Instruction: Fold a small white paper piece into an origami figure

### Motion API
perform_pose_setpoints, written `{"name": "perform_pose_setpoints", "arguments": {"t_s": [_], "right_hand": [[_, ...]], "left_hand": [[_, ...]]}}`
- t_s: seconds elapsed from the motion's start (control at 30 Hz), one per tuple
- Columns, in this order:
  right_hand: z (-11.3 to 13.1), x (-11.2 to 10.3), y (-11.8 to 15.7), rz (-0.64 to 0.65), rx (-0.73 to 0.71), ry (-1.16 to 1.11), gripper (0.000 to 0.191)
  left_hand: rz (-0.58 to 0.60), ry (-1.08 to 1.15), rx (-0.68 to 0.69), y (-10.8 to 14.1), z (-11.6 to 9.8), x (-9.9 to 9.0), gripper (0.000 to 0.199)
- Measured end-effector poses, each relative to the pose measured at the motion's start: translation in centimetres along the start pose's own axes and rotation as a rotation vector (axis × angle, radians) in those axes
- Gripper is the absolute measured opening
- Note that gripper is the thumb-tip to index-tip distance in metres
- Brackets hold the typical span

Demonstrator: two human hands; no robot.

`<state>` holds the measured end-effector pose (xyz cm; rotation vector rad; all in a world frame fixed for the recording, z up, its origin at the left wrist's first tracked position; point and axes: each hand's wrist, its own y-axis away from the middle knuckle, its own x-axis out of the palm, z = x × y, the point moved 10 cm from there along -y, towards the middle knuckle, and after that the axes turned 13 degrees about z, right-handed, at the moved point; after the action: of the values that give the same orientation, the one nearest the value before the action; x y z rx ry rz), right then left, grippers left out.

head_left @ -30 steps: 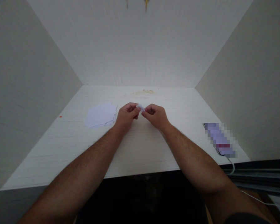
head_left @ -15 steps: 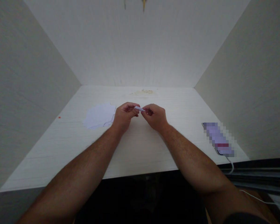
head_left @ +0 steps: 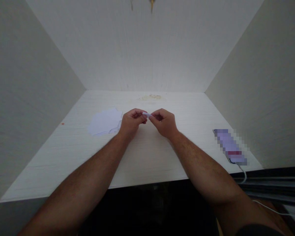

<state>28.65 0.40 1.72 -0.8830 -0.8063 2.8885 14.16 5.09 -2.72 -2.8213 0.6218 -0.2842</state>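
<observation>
A small folded piece of white paper [head_left: 147, 114] is pinched between both hands, above the middle of the white table. My left hand [head_left: 132, 120] grips its left end between thumb and fingers. On the other side, my right hand [head_left: 163, 121] pinches the right end, with its fingers curled. Most of the paper is covered by the fingertips, so its folds are hard to make out. Just left of my left hand lies a loose pile of white paper sheets [head_left: 105, 121].
At the right edge of the table [head_left: 147, 164] lies a phone-like device [head_left: 229, 146], its screen blurred, with a white cable [head_left: 243, 173] hanging off the front. A pale stain [head_left: 151, 97] marks the back. Walls enclose three sides. A small orange spot [head_left: 62, 124] is far left.
Both hands have shifted only slightly. The fingertips have moved a little along the folded paper, which stays pinched between them.
</observation>
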Motion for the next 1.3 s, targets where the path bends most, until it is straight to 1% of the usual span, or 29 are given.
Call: {"name": "perform_pose_setpoints", "arguments": {"t_s": [0.13,0.27,0.37,0.5,0.67,0.93,1.17,1.3], "right_hand": [[-1.1,0.3,-0.1,0.018,0.082,-0.094,0.018],[-1.5,0.7,-0.2,0.059,0.134,-0.172,0.021],[-1.7,1.0,-0.2,0.084,0.155,-0.202,0.023],[-1.7,1.2,-0.2,0.095,0.152,-0.208,0.021],[-1.5,0.9,-0.1,0.073,0.135,-0.186,0.020],[-1.3,0.8,0.0,0.043,0.135,-0.132,0.023],[-0.5,0.6,-0.1,0.053,0.100,-0.089,0.025],[-0.9,0.4,-0.2,0.045,0.099,-0.136,0.021]], "left_hand": [[0.003,-0.045,-0.010,0.1,-0.2,0.0,0.019],[-0.035,-0.108,-0.027,0.2,-0.3,-0.4,0.018],[-0.046,-0.098,-0.029,0.2,-0.2,-0.5,0.019],[-0.052,-0.029,-0.044,0.2,0.2,-0.4,0.020],[-0.051,0.012,-0.046,0.2,0.5,-0.2,0.021],[-0.051,0.002,-0.018,0.3,0.3,-0.2,0.016],[-0.058,0.094,0.002,0.3,0.4,0.2,0.017],[-0.017,0.123,-0.027,0.3,0.1,0.5,0.021]]}}
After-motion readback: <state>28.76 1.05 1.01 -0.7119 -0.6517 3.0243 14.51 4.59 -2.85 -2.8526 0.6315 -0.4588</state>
